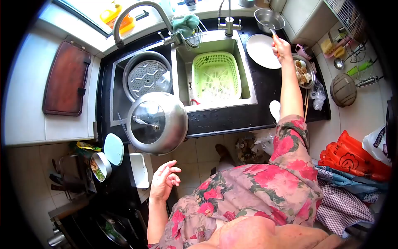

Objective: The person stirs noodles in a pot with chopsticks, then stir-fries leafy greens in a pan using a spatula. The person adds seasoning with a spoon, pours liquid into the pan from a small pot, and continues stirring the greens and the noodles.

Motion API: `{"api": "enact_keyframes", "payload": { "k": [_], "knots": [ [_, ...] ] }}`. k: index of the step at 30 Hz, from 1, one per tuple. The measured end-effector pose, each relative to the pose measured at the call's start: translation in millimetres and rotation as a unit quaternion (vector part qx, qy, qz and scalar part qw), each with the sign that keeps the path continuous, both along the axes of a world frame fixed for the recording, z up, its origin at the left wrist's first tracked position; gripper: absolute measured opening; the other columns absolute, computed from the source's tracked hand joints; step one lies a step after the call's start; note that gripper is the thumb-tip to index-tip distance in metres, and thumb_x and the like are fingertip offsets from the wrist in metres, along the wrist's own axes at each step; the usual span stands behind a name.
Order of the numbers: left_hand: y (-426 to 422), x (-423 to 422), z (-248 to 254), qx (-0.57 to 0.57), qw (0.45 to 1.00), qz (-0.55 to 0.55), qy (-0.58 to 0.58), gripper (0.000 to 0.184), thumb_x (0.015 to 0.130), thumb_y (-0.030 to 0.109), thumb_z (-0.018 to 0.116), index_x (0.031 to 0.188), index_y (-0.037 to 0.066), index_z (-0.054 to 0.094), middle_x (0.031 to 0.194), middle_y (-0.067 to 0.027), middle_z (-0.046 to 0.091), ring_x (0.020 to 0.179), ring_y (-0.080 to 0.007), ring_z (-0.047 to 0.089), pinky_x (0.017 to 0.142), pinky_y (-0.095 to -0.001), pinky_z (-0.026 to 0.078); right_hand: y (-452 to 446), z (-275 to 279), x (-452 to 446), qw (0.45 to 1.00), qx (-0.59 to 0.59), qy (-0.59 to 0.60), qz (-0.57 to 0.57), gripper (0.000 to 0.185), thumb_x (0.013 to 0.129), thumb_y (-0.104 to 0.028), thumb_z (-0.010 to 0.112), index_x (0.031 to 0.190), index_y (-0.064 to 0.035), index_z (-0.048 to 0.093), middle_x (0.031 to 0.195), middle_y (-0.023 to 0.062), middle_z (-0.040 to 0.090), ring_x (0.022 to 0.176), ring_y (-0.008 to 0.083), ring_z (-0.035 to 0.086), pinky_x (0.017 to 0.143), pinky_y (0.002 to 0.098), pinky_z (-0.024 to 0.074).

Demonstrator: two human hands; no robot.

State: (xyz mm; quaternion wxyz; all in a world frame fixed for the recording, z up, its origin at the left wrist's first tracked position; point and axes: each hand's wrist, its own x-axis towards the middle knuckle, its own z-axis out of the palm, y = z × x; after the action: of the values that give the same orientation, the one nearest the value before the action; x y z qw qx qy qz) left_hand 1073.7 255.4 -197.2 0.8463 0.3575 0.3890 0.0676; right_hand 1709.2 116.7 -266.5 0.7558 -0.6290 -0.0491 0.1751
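My right hand [282,50] reaches to the back right of the counter, its fingers wrapped round the handle of a small metal saucepan [268,20]. Just below that pan lies a white plate [263,52], partly behind my fingers. Beside my right forearm stands a metal bowl [311,81] holding brown and white pieces of food I cannot name. My left hand [165,179] hangs in the air before my body, fingers loosely curled and apart, holding nothing. Nearest to it are a white tray [137,172] and a large steel pot lid [176,124] with a glass centre.
A green plastic basket [237,81] sits in the right sink basin; a pot with a perforated steamer plate [151,79] fills the left. The tap [145,4] arches above. Left are a food container [103,164] and its pale lid [113,145]. A red bag [352,155] lies right.
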Motion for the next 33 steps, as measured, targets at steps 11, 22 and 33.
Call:
{"api": "enact_keyframes", "payload": {
  "k": [11,22,33],
  "knots": [
    [-14.7,-109.2,2.7,0.048,0.994,0.086,-0.047,0.031,0.097,0.019,0.048,0.121,-0.001,0.05,0.095,-0.0132,0.064,0.065,-0.0156,0.062,0.055,-0.0251,0.052,-67.2,174.3,-208.7,0.981,-0.092,-0.1,0.14,0.026,0.093,-0.024,0.057,0.11,-0.0056,0.06,0.065,-0.0049,0.047,0.041,-0.0009,0.033,0.034,0.0142,0.0234],
    [-101.8,-330.2,15.4,0.101,0.972,0.193,-0.086,0.03,0.096,0.025,0.05,0.115,0.003,0.054,0.093,-0.0077,0.063,0.066,-0.0093,0.062,0.056,-0.0213,0.051,-39.8,213.5,-544.5,0.883,-0.117,-0.05,0.451,0.038,0.091,-0.018,0.059,0.125,-0.002,0.054,0.064,-0.0087,0.045,0.044,-0.0017,0.032,0.036,0.0144,0.0178],
    [-158.5,-498.1,-31.6,0.13,0.935,0.316,-0.098,0.031,0.096,0.028,0.05,0.115,0.005,0.056,0.093,-0.0072,0.063,0.067,-0.0094,0.062,0.057,-0.0219,0.051,96.2,185.3,-838.2,0.666,-0.136,-0.28,0.678,0.039,0.09,-0.023,0.058,0.123,-0.0039,0.053,0.066,-0.0061,0.047,0.052,0.0003,0.04,0.043,0.0169,0.0304]
  ]
}}
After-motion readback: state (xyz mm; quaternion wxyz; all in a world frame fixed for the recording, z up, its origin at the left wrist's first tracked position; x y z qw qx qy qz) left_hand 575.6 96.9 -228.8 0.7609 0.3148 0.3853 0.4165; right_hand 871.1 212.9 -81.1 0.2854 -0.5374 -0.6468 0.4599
